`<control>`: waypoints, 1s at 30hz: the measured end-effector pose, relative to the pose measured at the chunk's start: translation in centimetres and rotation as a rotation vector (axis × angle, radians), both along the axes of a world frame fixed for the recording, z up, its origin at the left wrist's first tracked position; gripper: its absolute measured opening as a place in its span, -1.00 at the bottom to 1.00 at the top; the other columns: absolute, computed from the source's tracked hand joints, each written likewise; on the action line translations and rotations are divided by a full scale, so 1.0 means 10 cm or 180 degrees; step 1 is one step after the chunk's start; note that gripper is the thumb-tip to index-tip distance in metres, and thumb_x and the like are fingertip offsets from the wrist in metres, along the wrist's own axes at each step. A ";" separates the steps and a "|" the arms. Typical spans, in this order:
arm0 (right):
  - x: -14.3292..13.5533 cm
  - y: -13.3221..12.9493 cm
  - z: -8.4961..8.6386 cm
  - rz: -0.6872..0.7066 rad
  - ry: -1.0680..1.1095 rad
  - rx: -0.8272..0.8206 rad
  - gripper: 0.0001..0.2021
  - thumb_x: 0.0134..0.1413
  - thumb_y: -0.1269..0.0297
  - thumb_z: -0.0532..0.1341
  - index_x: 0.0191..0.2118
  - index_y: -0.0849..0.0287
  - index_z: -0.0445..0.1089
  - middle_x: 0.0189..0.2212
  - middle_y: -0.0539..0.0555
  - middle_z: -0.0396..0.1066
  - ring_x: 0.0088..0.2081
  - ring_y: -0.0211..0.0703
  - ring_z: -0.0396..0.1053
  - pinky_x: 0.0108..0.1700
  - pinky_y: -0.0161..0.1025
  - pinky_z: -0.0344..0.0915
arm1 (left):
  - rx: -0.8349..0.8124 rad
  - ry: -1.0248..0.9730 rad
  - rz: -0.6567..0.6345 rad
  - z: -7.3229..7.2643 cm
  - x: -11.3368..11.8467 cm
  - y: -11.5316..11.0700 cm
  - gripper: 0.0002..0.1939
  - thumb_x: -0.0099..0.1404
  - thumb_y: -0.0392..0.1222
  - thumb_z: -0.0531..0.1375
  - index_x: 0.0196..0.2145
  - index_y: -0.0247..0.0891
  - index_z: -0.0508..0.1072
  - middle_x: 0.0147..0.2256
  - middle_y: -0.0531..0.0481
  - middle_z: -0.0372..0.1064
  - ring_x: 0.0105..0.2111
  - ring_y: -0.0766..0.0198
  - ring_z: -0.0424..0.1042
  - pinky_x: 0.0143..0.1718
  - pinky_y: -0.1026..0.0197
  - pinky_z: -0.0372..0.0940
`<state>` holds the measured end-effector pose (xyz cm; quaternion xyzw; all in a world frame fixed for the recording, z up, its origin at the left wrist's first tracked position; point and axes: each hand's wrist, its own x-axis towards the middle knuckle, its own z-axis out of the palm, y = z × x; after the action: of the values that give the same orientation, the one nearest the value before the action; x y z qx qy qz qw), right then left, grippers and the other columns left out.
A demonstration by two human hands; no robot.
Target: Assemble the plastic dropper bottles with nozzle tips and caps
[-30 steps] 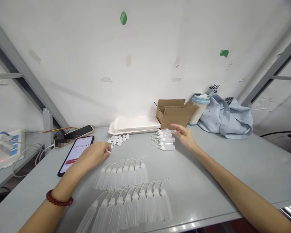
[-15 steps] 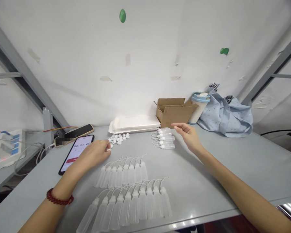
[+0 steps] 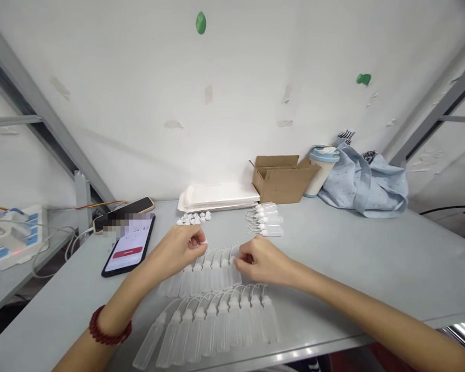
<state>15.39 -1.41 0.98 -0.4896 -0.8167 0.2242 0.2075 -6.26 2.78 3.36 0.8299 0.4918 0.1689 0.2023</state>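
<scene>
My left hand [image 3: 178, 250] pinches a small white cap [image 3: 203, 241] between thumb and fingertips. My right hand [image 3: 260, 262] is curled shut just right of it, over the upper row of bottles [image 3: 201, 271], and seems to grip a small clear bottle that its fingers mostly hide. A second, longer row of capped squeeze bottles [image 3: 217, 323] with bent tips lies nearer the table's front edge. Loose white caps [image 3: 194, 218] lie in a heap beyond my left hand. A small pile of uncapped bottles [image 3: 269, 219] lies beyond my right hand.
A phone [image 3: 129, 243] showing a timer lies at the left, a second phone [image 3: 124, 211] behind it. White trays [image 3: 219, 195], a cardboard box [image 3: 281, 178], a lidded cup [image 3: 321, 170] and blue cloth [image 3: 366, 181] line the wall. A power strip [image 3: 11, 243] sits far left.
My right hand has come back from the pile of small bottles to the middle of the table and closed. My left hand has moved right with the cap to meet it.
</scene>
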 end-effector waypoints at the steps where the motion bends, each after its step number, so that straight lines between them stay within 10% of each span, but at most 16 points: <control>1: -0.01 0.01 -0.02 -0.0025 -0.0013 -0.0059 -0.69 -0.10 0.44 0.13 -0.74 0.20 0.05 -0.77 -0.14 -0.06 -0.66 -0.41 -0.09 -0.59 -0.36 -0.13 | -0.0058 -0.0070 -0.0054 0.00 0.01 -0.01 -0.85 0.17 -0.16 0.09 -0.48 -0.24 0.35 -0.49 0.04 0.40 -0.45 0.24 0.40 -0.42 0.26 0.24; 8: -0.03 0.01 -0.14 -0.0243 -0.0057 -0.0402 -0.70 -0.18 0.42 0.12 -0.75 0.19 0.00 -0.78 -0.13 -0.07 -0.65 -0.40 -0.04 -0.59 -0.37 -0.11 | -0.0154 -0.0592 -0.0238 -0.03 0.09 -0.09 -0.73 0.24 -0.16 0.08 -0.11 -0.21 0.40 -0.36 0.04 0.40 -0.40 0.27 0.40 -0.35 0.24 0.30; 20: -0.01 0.04 -0.21 -0.0514 -0.0377 -0.0411 -0.66 -0.15 0.27 0.18 -0.76 0.19 0.05 -0.80 -0.11 -0.02 -0.66 -0.37 -0.02 -0.59 -0.33 -0.12 | -0.1179 -0.1745 0.0337 -0.03 0.17 -0.08 -0.77 0.00 -0.08 0.33 -0.46 -0.28 0.42 -0.48 0.05 0.41 -0.44 0.27 0.39 -0.42 0.26 0.26; 30: 0.03 0.08 -0.21 -0.0911 0.0194 -0.0016 -0.70 -0.08 0.24 0.17 -0.68 0.18 0.10 -0.74 -0.09 0.12 -0.63 -0.36 0.05 -0.55 -0.35 -0.06 | -0.1816 -0.2381 0.0362 -0.11 0.20 -0.09 -0.73 0.00 -0.14 0.37 -0.30 -0.24 0.53 -0.27 -0.03 0.51 -0.23 0.23 0.45 -0.15 0.22 0.32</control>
<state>15.65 -0.59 -1.15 -0.5945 -0.7313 0.2091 0.2609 -4.31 1.90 2.23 0.5951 0.4566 0.3252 0.5759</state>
